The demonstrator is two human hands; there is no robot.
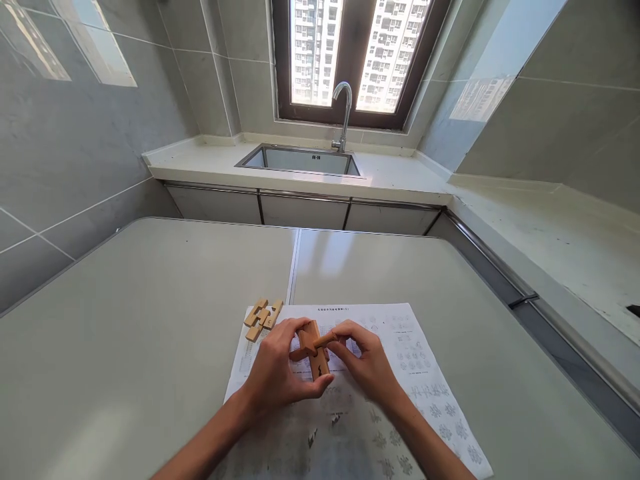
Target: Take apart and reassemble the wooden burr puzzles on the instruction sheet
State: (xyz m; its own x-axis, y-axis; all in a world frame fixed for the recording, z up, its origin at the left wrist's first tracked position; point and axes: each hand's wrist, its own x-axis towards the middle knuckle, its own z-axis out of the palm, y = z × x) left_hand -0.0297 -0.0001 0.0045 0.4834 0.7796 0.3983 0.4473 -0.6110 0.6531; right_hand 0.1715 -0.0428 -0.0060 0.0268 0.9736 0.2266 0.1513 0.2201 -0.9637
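Head view shows the person's left hand [277, 363] curved in a wide C around a brown, cross-shaped assembly of notched wooden bars [321, 365], the fingers at its upper end and the thumb by its lower end, gripping it between them. Thumb and forefinger of the right hand [365, 353] are nearly closed, pinching the end of a slim brown wooden stick [325, 340] that meets the assembly near its middle. The assembly is held above a white printed paper sheet [417, 380], smooth and flat, covered in small grey line drawings and text. The bars have straight edges and smooth faces, and a dark mark shows on the lower one. At the sheet's upper left corner, a small group of pale yellow notched wooden blocks [263, 318] lies close together, their cut-outs square-edged. Beneath everything spreads a glossy, light grey tabletop [125, 320] with rounded far corners and a pale seam [295, 267] running down it. Beyond stand a rectangular metal-rimmed sink [295, 159] and a curved, shiny chrome tap [346, 110].
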